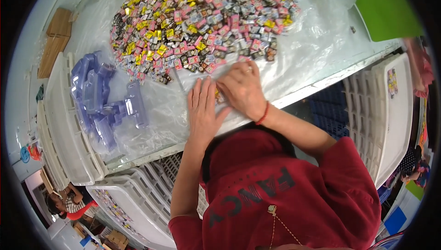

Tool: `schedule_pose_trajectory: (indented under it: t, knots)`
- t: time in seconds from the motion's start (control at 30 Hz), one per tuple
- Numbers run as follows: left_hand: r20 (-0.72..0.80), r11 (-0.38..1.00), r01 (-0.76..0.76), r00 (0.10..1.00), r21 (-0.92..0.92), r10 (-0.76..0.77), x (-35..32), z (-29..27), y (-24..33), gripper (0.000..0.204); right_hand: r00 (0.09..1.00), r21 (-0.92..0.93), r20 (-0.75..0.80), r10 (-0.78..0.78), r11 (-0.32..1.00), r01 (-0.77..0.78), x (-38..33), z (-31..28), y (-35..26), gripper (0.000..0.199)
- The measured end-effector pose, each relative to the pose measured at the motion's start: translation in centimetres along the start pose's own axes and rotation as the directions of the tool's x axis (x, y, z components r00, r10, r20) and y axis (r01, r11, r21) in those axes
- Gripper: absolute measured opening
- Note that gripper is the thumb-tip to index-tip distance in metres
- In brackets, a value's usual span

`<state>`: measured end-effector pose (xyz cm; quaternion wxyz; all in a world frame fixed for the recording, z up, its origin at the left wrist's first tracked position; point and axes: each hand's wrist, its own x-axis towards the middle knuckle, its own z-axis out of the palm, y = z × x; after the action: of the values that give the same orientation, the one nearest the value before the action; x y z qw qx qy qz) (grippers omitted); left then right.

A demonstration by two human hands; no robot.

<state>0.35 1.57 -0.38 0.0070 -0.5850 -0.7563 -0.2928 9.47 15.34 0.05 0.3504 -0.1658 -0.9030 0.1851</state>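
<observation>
A big heap of small colourful wrapped packets [202, 20], pink, yellow, blue and dark, lies on a clear plastic sheet [312, 43] on the white table [321, 84]. My left hand [202, 110] lies flat, palm down, fingers together, on the sheet near the table's front edge. My right hand [241, 89], with a ring and a red wrist cord, rests right beside it, fingers bent over a few packets at the heap's near edge. Whether it grips any is hidden under the fingers.
A pile of clear bluish plastic trays [103, 103] lies on the sheet at the left. White crates [69, 130] stand stacked at the left, below the table [133, 199] and at the right [390, 112]. Another person [69, 204] sits at the lower left.
</observation>
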Motion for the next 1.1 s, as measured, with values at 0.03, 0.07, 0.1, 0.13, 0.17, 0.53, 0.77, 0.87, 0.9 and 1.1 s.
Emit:
schedule_pose_trajectory:
  t: [0.03, 0.07, 0.1, 0.13, 0.17, 0.53, 0.77, 0.87, 0.9, 1.1]
  knots:
    - [-0.001, 1.000, -0.003, 1.000, -0.002, 0.003, 0.4, -0.1, 0.2, 0.076, 1.000, 0.024, -0.024, -0.015, 1.000, 0.016, 0.3, -0.6, 0.0, 0.014]
    - [0.083, 1.000, -0.015, 0.996, 0.023, 0.013, 1.2, -0.5, 0.9, 0.075, 1.000, 0.030, -0.004, -0.008, 1.000, 0.008, 0.3, -1.6, 0.6, 0.014]
    - [0.161, 0.998, -0.018, 0.987, 0.058, 0.008, 1.7, -0.9, 1.3, 0.073, 1.000, 0.036, -0.002, -0.014, 0.999, 0.014, 0.4, -2.4, 1.2, 0.014]
    - [0.216, 0.997, -0.049, 0.976, 0.056, 0.036, 1.8, -0.4, 1.0, 0.069, 1.000, -0.025, 0.004, 0.006, 1.000, -0.006, 0.5, -3.1, 2.1, 0.014]
    - [0.216, 0.997, -0.048, 0.976, 0.059, 0.035, 2.0, -0.2, 1.0, 0.069, 1.000, -0.088, 0.006, 0.030, 0.996, -0.029, 0.6, -3.8, 3.0, 0.014]
    - [0.211, 0.994, -0.103, 0.973, 0.027, 0.095, 2.5, -0.2, 1.2, 0.065, 0.975, -0.326, 0.218, -0.048, 0.938, 0.119, 4.9, -0.7, 6.3, 0.022]
    - [0.148, 0.996, -0.090, 0.985, 0.030, 0.084, 1.7, 0.0, 0.5, 0.056, 0.990, -0.165, 0.127, -0.052, 0.984, 0.073, 4.0, -1.3, 5.5, 0.022]
    - [0.112, 0.991, -0.111, 0.988, 0.079, 0.102, 1.5, 0.0, 0.5, 0.055, 0.992, -0.195, 0.110, 0.062, 0.980, -0.039, 3.5, -3.7, 7.4, 0.014]
    - [0.109, 0.990, -0.111, 0.989, 0.081, 0.102, 1.5, -0.1, 0.5, 0.055, 0.997, -0.213, 0.046, 0.063, 0.976, -0.052, 3.5, -4.4, 8.8, 0.009]
    - [0.061, 0.993, -0.110, 0.992, 0.045, 0.107, 1.5, 0.1, 0.4, 0.051, 0.978, -0.341, -0.026, 0.205, 0.918, -0.202, 5.2, -7.9, 13.8, 0.007]
